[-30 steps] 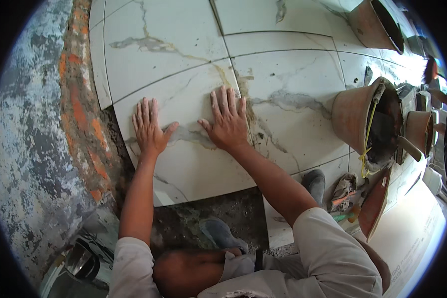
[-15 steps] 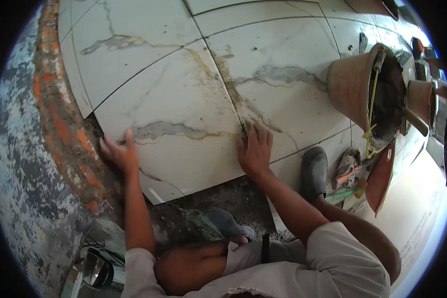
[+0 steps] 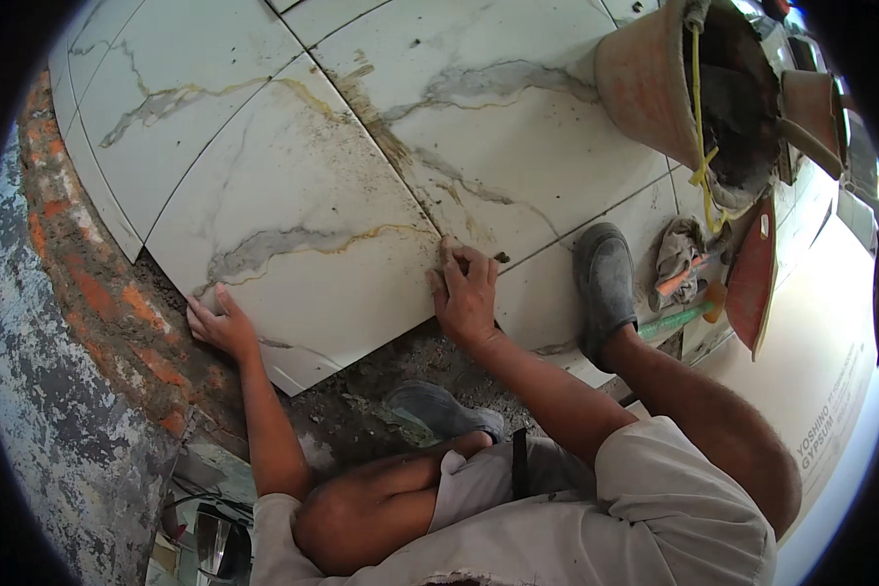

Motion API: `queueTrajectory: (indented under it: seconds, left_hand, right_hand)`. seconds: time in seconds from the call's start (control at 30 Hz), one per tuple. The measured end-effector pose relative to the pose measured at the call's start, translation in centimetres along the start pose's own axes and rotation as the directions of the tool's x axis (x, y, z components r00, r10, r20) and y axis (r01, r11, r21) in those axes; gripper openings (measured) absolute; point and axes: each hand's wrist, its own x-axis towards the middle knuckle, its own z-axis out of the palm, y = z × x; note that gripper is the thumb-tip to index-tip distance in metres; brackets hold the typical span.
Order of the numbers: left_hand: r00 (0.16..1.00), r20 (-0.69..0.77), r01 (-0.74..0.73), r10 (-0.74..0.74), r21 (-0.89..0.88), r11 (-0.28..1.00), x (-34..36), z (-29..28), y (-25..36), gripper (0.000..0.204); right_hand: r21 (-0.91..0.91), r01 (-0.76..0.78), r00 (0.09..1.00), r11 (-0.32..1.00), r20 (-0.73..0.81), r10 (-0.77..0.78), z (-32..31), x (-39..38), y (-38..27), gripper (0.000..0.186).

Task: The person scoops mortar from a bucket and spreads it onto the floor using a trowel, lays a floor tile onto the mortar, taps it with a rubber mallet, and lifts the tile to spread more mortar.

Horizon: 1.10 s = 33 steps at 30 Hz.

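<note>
A large white marble-patterned floor tile (image 3: 332, 283) with grey and gold veins lies in front of me, its near edge over rough dark bedding. My left hand (image 3: 223, 322) grips its left edge, thumb on top and fingers around the side. On the right edge, close to the near corner, my right hand (image 3: 467, 298) is closed with bent fingers at the joint with the neighbouring tile (image 3: 488, 117). That hand hides the near right corner. Brownish mortar smears (image 3: 376, 122) run along this joint.
A mortar-crusted bucket (image 3: 649, 83) with a yellow cord lies tipped at the right. Near my shoe (image 3: 604, 283) are a crumpled cloth (image 3: 679, 259), a green-handled tool (image 3: 674, 320) and a reddish board (image 3: 752, 283). Exposed brick (image 3: 93, 288) edges the left wall.
The whole view has shifted, so the tiles and bucket appear farther up and left. My left fingers have closed in on the tile's edge, and my right fingers are more bent.
</note>
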Motion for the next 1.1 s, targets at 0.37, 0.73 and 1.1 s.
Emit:
queueTrajectory:
  seconds: [0.37, 0.73, 1.1]
  left_hand:
    - [0.998, 0.07, -0.006, -0.001, 0.104, 0.995, 0.8, -0.1, 0.4, 0.075]
    - [0.834, 0.102, -0.541, 0.542, -0.035, 0.84, 8.3, 1.4, 8.9, 0.08]
    - [0.83, 0.113, -0.548, 0.546, -0.016, 0.836, 9.6, 2.1, 9.5, 0.087]
  right_hand:
    - [-0.022, -0.11, 0.979, 0.994, 0.168, 0.112, -2.0, 0.0, -2.6, 0.057]
    - [0.263, 0.45, 0.893, 0.853, -0.111, -0.437, -3.2, 8.4, -13.7, 0.068]
    - [0.068, 0.107, 0.958, 0.992, 0.258, -0.121, 1.5, 7.8, -7.2, 0.076]
